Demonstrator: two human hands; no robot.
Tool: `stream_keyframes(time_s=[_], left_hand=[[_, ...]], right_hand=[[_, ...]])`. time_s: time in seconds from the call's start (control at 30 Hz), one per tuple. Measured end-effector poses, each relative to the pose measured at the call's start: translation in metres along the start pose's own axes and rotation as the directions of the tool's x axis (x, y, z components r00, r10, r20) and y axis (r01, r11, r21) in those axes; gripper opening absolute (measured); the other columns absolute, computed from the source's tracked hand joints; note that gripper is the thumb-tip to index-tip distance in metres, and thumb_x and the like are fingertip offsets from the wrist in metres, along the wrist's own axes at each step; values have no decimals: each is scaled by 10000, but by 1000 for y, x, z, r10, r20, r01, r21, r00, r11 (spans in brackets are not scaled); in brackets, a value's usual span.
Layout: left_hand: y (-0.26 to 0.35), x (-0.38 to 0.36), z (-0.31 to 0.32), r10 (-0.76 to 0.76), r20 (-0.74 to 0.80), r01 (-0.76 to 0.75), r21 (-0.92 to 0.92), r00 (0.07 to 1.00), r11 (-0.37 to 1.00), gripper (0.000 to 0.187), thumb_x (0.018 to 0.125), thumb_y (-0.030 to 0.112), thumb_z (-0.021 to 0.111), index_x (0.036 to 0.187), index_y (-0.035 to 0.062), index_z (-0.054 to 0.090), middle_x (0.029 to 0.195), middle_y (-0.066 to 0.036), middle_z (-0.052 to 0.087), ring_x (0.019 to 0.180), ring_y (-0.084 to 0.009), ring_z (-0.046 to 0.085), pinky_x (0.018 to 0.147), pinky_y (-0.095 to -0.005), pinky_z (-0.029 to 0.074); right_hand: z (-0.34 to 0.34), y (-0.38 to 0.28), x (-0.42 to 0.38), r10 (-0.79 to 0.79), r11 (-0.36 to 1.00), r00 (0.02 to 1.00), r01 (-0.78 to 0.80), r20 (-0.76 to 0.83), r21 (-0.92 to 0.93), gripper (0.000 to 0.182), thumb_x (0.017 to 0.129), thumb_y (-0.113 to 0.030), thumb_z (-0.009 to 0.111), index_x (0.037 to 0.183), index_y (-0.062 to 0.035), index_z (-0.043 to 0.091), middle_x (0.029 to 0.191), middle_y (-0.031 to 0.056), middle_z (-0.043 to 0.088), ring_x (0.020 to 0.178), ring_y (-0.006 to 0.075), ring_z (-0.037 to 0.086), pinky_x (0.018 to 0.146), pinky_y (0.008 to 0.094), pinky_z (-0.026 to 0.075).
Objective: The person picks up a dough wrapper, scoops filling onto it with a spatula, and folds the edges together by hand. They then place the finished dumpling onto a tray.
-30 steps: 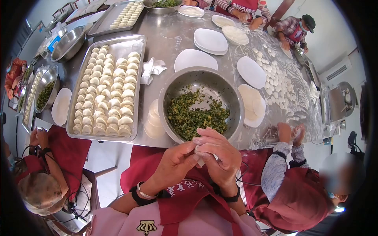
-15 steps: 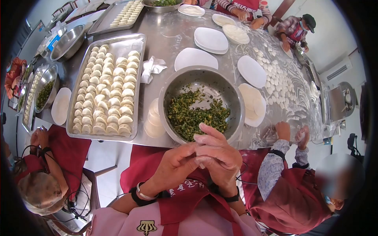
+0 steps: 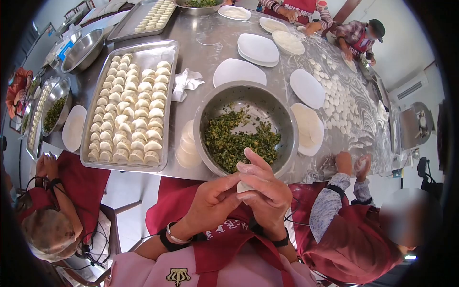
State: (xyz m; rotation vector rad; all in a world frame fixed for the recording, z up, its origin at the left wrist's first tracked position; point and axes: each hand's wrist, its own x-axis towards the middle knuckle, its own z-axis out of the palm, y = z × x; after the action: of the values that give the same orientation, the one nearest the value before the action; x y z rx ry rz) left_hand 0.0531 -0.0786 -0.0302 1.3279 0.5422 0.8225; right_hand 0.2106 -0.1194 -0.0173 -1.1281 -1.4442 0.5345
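My left hand (image 3: pixel 210 198) and my right hand (image 3: pixel 267 193) meet in front of my apron, just below the near rim of a metal bowl (image 3: pixel 294 138). Pinched between them is a white dumpling (image 3: pixel 244 187), mostly hidden by my fingers. Flour coats my right fingers. Inside the bowl lies chopped green and yellow filling (image 3: pixel 234 138). Left of the bowl, round dough wrappers (image 3: pixel 187 155) lie overlapping on the table. A metal tray (image 3: pixel 171 62) farther left carries rows of folded dumplings (image 3: pixel 126 110).
White plates (image 3: pixel 239 72) stand behind the bowl, and another plate with wrappers (image 3: pixel 308 129) is at its right. Dough pieces (image 3: pixel 339 103) spread over the floured metal table (image 3: pixel 205 48). Co-workers sit close on both sides; one person's hands (image 3: pixel 351 163) are at the right table edge.
My fingers have shifted slightly, and more of the white dumpling shows between them. The view has moved a little. The right co-worker's hands have turned slightly.
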Motion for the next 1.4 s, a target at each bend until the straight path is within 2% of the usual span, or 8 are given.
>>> stream_keyframes(time_s=[0.23, 0.33, 0.43, 0.53, 0.73, 0.83, 1.13, 1.4], left_hand=[[-3, -2, -2, -11, 18, 11, -16, 1000, 1000, 354, 955, 11, 623, 1303, -27, 570, 1061, -43, 659, 908, -53, 583, 761, -216, 493], [-7, -3, 0, -88, -54, 88, 1, 995, 996, 357, 964, 63, 649, 1296, -41, 568, 1163, -70, 657, 1028, -97, 585, 861, -248, 489], [-13, 0, 3, 54, -116, -54, 6, 992, 999, 400, 931, 46, 677, 1314, -2, 572, 1059, -11, 651, 826, -17, 539, 680, -181, 442], [-10, -4, 0, -90, -54, 88, -40, 995, 995, 448, 946, 53, 672, 1357, -37, 519, 1194, -84, 649, 1087, -115, 584, 896, -271, 495], [-5, -2, -5, -219, -25, 219, -7, 975, 976, 440, 948, 40, 659, 1353, -42, 508, 1241, -90, 624, 1154, -134, 574, 970, -301, 482], [-8, 3, 3, -43, -75, 26, -214, 996, 976, 459, 943, 36, 658, 1364, -36, 491, 1246, -80, 612, 1161, -141, 576, 978, -292, 475], [-10, 2, -1, -34, 72, 56, -330, 997, 942, 569, 996, 160, 600, 1456, -61, 349, 1370, -143, 502, 1281, -192, 499, 1088, -368, 400], [-4, 2, 2, -167, 110, 197, -670, 980, 716, 544, 1060, 266, 466, 1469, -59, 313, 1406, -140, 475, 1297, -229, 496, 1106, -398, 403]], right_hand=[[-1, 13, -2, -115, 991, 991, 120, 72, -61, 335, 767, -101, 793, 1091, -44, 733, 1139, 164, 714, 1252, 389, 580, 1049, 441, 463], [6, -2, 2, 60, 998, 998, -61, -36, -23, 296, 775, -101, 787, 1060, -40, 739, 1130, 153, 719, 1258, 388, 576, 1054, 445, 459], [10, -7, 2, 91, 995, 991, -94, -94, -29, 274, 778, -98, 782, 1042, -39, 742, 1121, 146, 724, 1264, 385, 572, 1055, 447, 458], [6, 6, -3, -6, 1000, 1000, 6, -25, 8, 273, 786, -108, 777, 1049, -42, 743, 1124, 150, 722, 1274, 385, 564, 1053, 447, 459], [6, 13, -1, -76, 988, 996, 80, 35, -130, 255, 819, -158, 758, 1052, -56, 742, 1136, 150, 718, 1292, 395, 547, 1060, 470, 448], [17, -5, 4, 82, 993, 988, -92, -133, -75, 244, 824, -157, 747, 1050, -64, 740, 1161, 135, 713, 1308, 380, 537, 1080, 498, 419], [1, 16, 0, -100, 952, 990, 124, 97, -281, 357, 796, -138, 747, 1138, -43, 713, 1282, 165, 655, 1338, 417, 494, 1098, 503, 393], [6, 9, 2, 31, 976, 999, -27, 13, -215, 340, 875, -213, 682, 1167, -39, 697, 1293, 166, 648, 1350, 411, 482, 1107, 504, 376]])
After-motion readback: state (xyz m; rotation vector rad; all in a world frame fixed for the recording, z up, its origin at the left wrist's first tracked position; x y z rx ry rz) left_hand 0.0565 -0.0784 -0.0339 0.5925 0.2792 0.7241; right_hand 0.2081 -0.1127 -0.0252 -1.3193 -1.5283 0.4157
